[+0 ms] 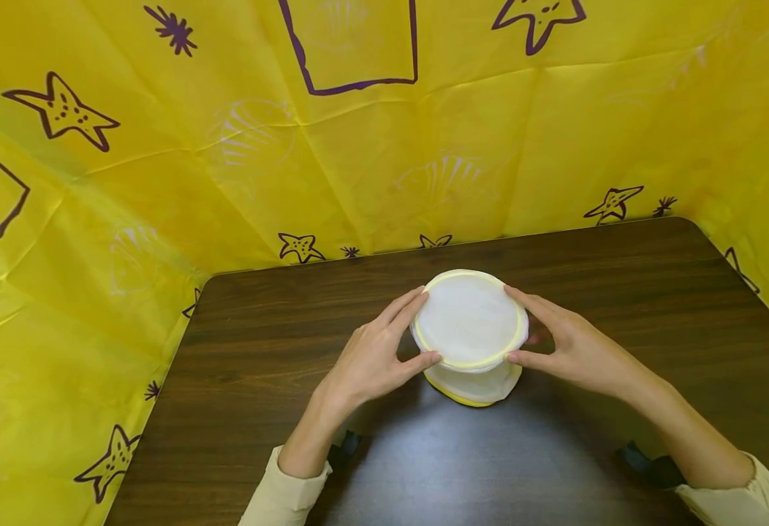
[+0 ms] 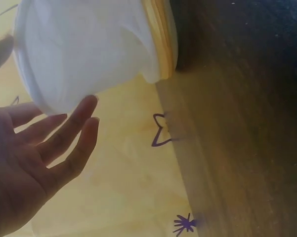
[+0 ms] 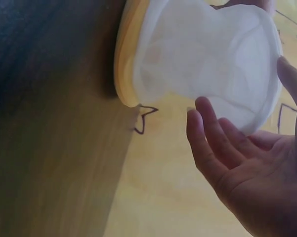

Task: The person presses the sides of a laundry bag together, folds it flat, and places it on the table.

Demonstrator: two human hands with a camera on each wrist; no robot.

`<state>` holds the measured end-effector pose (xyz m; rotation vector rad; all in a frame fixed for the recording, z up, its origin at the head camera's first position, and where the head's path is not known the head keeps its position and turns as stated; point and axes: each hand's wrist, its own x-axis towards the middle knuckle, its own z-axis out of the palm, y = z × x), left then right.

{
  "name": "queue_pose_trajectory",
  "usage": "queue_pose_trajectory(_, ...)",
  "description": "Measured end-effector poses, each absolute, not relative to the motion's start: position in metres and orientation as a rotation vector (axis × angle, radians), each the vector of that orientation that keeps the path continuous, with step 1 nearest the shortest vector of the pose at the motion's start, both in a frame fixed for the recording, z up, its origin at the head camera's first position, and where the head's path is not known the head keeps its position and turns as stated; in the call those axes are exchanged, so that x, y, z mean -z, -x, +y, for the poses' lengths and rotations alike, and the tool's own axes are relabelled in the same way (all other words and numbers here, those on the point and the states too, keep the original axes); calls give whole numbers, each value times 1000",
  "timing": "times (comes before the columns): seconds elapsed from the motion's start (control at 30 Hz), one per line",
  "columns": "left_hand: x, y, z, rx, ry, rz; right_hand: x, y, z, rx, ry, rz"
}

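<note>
A round white mesh laundry bag point(image 1: 468, 321) with yellow trim stands on the dark wooden table, its flat top disc facing up. Below the disc its soft side wall point(image 2: 89, 44) narrows in the middle, and a yellow band point(image 3: 128, 54) runs round the bottom end by the tabletop. My left hand point(image 1: 374, 358) holds the left edge of the top disc, thumb at the near rim and fingers at the far side. On the opposite edge my right hand point(image 1: 571, 347) grips it the same way. In both wrist views the lower fingers spread beside the mesh wall.
The brown wood-grain table point(image 1: 279, 365) has rounded far corners. Behind it and along both sides hangs a yellow sheet point(image 1: 358, 168) printed with purple starfish and other outlines. A dark strap point(image 1: 650, 467) shows at the right wrist, another dark strap point(image 1: 345, 447) at the left.
</note>
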<state>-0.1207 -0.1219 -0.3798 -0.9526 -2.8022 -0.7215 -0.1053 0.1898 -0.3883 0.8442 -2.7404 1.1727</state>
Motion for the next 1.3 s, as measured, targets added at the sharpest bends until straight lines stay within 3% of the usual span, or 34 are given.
queue_pose_trajectory(1.3,399,123,-113,578,943,-2928,414,107,191,-1125,-768,-2876)
